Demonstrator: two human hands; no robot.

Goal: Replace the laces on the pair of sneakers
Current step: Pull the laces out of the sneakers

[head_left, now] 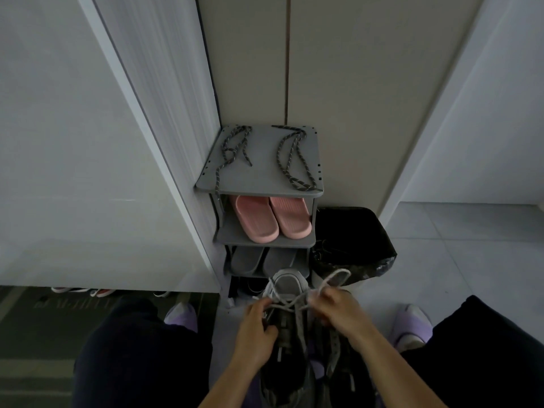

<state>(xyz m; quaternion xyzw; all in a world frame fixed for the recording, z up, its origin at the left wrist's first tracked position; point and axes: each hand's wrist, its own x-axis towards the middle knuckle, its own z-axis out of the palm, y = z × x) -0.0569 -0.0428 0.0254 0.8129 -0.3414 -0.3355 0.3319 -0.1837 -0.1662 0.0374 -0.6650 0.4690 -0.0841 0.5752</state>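
Observation:
A grey and white sneaker [286, 285] lies between my knees, toe pointing away, with a pale grey lace [331, 279] partly threaded through it. My left hand [259, 325] pinches one end of the lace at the sneaker's left side. On the other side my right hand [335, 307] grips the other end, which loops up to the right. A second dark sneaker [338, 348] lies beside the first, mostly hidden under my right forearm. Two dark speckled laces [232, 148] [294, 157] lie on top of the grey shoe rack [262, 184].
The rack holds pink slippers [272, 219] and grey slippers [262, 259] on lower shelves. A bin with a black bag [353, 242] stands right of it. White cabinet panels rise on both sides. My feet in purple slippers [412, 319] rest on the tiled floor.

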